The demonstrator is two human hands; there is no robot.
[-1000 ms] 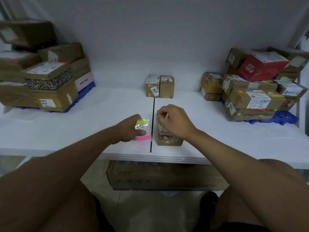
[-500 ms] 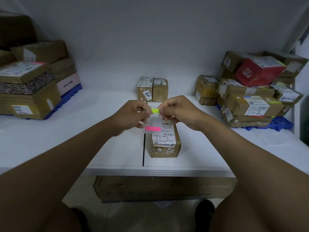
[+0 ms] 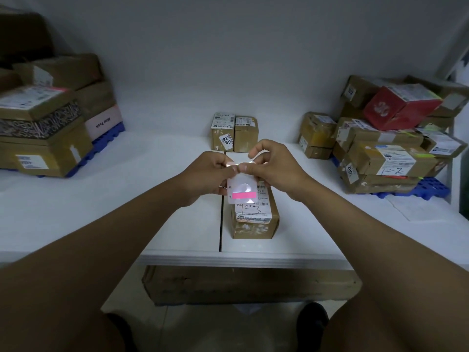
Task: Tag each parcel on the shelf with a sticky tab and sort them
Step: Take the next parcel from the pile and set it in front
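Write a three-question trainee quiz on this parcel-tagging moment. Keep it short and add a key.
1. True or false: the left hand holds the clear tab sheet.
2. What colour is the strip on that sheet? A) pink B) blue C) black
3. Fill in: the small parcel under the hands stands just ____ of the dark seam in the shelf.

Key:
1. True; the right hand pinches at the sheet's top edge.
2. A
3. right

parcel (image 3: 255,219) front centre, two boxes (image 3: 234,133) behind, stacks (image 3: 48,128) either side
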